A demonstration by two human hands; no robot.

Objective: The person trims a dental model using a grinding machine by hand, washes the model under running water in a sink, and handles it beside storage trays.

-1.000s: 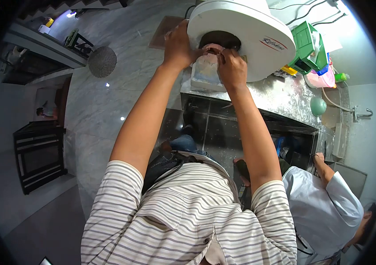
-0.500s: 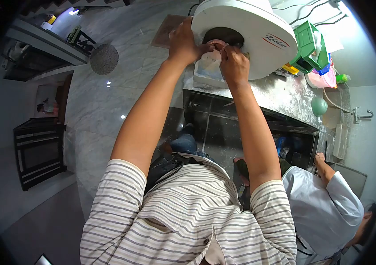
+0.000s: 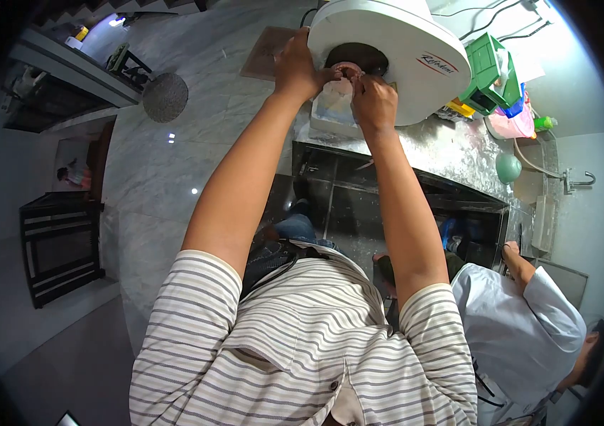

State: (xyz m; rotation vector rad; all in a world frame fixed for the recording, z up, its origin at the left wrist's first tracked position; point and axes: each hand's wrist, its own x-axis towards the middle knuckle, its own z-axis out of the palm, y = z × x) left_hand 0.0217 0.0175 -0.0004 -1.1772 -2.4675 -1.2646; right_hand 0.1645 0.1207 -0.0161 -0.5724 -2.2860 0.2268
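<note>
A pink, horseshoe-shaped dental model (image 3: 347, 69) is held between my two hands in front of the dark round opening of a white machine (image 3: 410, 96) with red and black lettering. My left hand (image 3: 296, 72) grips its left side, with the thumb reaching towards the middle. On the other side, my right hand (image 3: 375, 104) pinches it with bent fingers. Whether the model touches the machine I cannot tell. Below it is a pale, wet-looking tray (image 3: 335, 128).
A stained counter (image 3: 451, 153) runs to the right, bearing green bins (image 3: 490, 74), a pink basin (image 3: 511, 124) and a green bowl (image 3: 508, 168). A co-worker in a white top (image 3: 515, 326) is at the lower right. A round stool (image 3: 165, 97) stands on the left.
The view has shifted slightly. The model appears tilted a little, showing more of its curved inner side. Both hands keep their hold near the opening.
</note>
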